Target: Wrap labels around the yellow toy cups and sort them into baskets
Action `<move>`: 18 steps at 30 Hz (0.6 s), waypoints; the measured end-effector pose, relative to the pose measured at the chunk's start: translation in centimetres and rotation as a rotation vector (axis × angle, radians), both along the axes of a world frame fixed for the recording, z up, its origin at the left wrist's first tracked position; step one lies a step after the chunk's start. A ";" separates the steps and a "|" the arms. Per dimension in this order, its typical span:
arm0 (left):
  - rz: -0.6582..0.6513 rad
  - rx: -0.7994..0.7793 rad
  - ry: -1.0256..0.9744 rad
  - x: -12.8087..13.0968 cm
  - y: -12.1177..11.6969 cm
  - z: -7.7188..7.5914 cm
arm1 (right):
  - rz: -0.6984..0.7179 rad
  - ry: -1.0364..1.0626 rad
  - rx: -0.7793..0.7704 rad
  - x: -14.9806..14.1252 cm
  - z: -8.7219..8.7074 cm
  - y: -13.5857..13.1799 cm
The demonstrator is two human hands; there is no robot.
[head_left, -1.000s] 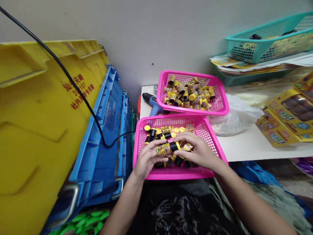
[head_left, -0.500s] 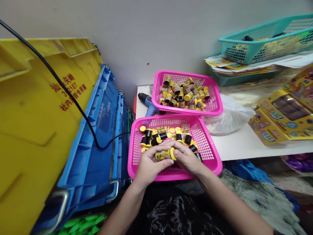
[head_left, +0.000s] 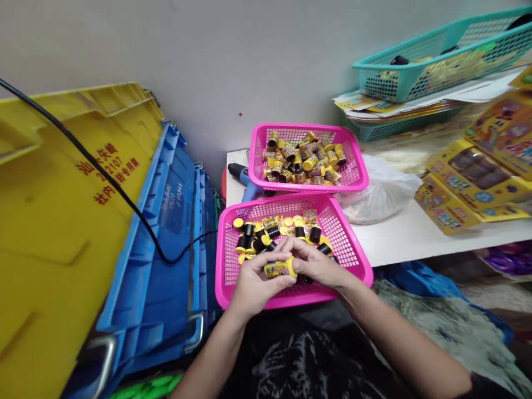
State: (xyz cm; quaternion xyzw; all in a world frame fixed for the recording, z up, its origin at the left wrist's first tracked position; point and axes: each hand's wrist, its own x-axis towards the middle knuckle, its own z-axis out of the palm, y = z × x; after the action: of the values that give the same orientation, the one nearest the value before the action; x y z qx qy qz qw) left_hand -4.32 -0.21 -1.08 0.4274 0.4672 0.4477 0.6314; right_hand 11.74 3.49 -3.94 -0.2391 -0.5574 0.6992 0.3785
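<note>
A small canister with a yellow printed label (head_left: 277,269) lies sideways between my hands, its yellow cap end toward the right. My left hand (head_left: 254,282) wraps round the labelled body. The fingers of my right hand (head_left: 311,262) close on the cap end. Both hands are over the near part of a pink mesh basket (head_left: 222,277). Inside it, partly hidden by my hands, are several black canisters (head_left: 315,234), loose yellow caps (head_left: 238,223) and printed wrappers (head_left: 310,216).
Behind stands a second pink basket (head_left: 361,166) full of labelled canisters. A blue power tool (head_left: 250,191) lies left of it, a plastic bag (head_left: 374,194) right. Printed boxes (head_left: 477,172) and a teal basket (head_left: 401,83) are at the right. Blue crates (head_left: 166,221) and a yellow lid (head_left: 50,221) flank the left.
The camera view has shifted slightly. My right fingers have moved closer around the yellow cap, and the cap now sits closer against the labelled body.
</note>
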 end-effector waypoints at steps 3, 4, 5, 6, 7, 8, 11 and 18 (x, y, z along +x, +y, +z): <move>0.009 -0.124 -0.125 0.3 0.2 -0.1 | -0.086 -0.004 -0.153 -0.2 -0.3 0.0; 0.027 -0.169 -0.192 0.3 0.2 0.0 | -0.143 0.023 -0.202 -0.3 -0.3 0.0; 0.050 -0.213 -0.264 0.2 0.4 0.1 | -0.192 0.064 -0.241 -0.4 -0.2 -0.1; 0.072 -0.254 -0.334 0.2 0.5 0.2 | -0.219 0.103 -0.267 -0.4 0.0 -0.1; 0.086 -0.292 -0.393 0.0 0.5 0.3 | -0.224 0.134 -0.279 -0.4 0.3 -0.2; 0.088 -0.327 -0.434 -0.1 0.6 0.4 | -0.211 0.151 -0.281 -0.3 0.6 -0.2; 0.034 -0.378 -0.459 -0.2 0.6 0.6 | -0.136 0.119 -0.290 0.1 1.4 -0.3; 0.002 -0.208 -0.346 0.0 0.2 0.9 | -0.009 0.069 -0.280 0.6 1.2 -0.9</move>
State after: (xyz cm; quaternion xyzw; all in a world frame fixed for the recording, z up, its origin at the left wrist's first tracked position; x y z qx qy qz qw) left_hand -4.36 -0.02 -0.22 0.2760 0.3958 0.4645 0.7426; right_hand 12.35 2.61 -2.72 -0.2677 -0.4399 0.7762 0.3637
